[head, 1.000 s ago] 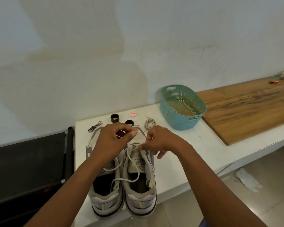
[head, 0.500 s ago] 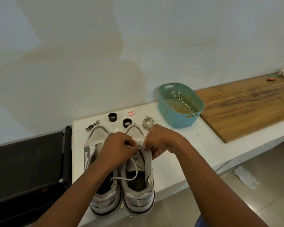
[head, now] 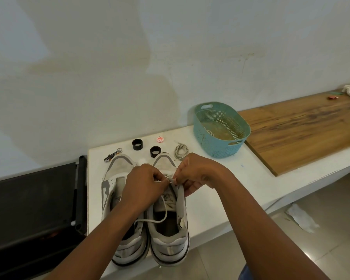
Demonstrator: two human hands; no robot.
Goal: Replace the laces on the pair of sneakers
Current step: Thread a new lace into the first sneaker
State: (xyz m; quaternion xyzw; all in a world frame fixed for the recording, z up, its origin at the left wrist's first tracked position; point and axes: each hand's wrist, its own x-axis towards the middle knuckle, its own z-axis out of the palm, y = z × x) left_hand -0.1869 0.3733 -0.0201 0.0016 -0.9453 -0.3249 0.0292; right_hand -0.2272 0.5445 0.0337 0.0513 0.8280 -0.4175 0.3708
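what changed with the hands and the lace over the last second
Both hands came down from above the toe end onto the right sneaker. The left hand and right hand now pinch the white lace close together at its eyelets, and the slack loop over the tongue has shortened. The left sneaker, coiled lace, black rings and teal basket stayed put.
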